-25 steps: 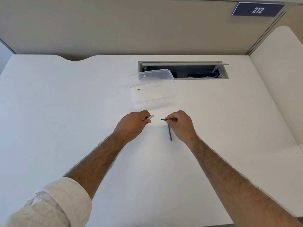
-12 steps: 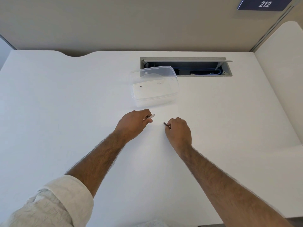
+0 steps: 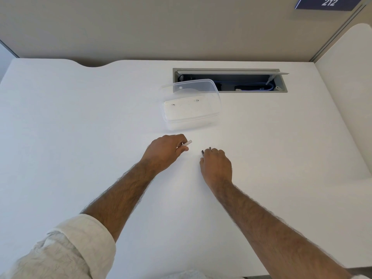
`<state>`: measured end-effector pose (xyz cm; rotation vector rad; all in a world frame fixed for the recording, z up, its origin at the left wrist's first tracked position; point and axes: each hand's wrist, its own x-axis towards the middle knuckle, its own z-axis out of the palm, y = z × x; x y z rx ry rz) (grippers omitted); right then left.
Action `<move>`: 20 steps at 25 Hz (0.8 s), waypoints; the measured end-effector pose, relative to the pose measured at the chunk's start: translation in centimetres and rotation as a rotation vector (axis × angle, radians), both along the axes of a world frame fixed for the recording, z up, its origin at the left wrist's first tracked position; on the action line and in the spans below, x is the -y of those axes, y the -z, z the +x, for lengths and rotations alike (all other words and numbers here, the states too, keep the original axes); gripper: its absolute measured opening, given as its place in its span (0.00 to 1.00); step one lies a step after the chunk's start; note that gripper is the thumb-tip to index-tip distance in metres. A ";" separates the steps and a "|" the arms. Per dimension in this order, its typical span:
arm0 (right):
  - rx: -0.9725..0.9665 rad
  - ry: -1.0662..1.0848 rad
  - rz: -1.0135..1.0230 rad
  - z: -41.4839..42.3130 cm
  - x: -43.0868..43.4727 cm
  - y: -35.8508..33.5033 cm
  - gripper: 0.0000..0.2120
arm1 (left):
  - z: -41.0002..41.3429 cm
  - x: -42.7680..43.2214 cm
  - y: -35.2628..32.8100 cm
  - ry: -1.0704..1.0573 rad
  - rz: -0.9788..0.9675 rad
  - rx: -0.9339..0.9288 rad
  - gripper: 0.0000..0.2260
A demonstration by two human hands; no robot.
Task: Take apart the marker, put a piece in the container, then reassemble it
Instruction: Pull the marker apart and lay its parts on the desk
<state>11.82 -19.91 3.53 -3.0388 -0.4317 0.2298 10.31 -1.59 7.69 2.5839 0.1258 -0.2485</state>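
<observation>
Head view: left fingers (image 3: 181, 137) pinch white barrel (image 3: 187, 143); right fingers (image 3: 215, 153) grip mostly-hidden dark piece (image 3: 202, 152).

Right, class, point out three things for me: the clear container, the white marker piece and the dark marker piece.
clear container (image 3: 191, 122), head view, on its near wall.
white marker piece (image 3: 187, 143), head view, on its exposed end.
dark marker piece (image 3: 202, 152), head view, on its exposed tip.

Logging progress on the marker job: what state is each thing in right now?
Left hand: grips the white marker piece.
Right hand: grips a dark marker piece.
Container: uncovered, no marker piece visible inside.
Cable hatch: flap open.
</observation>
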 end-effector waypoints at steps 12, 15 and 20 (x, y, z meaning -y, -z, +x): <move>-0.201 -0.104 0.742 1.7 -1.1 -2.7 0.14 | -0.6 0.2 0.4 0.010 -0.007 0.038 0.09; -0.230 -0.070 0.794 2.0 -1.4 -3.0 0.09 | -0.6 0.0 0.3 0.025 -0.009 0.026 0.09; -0.298 0.085 0.886 2.1 -1.8 -3.0 0.05 | -2.5 0.4 0.8 -0.228 -0.145 0.265 0.08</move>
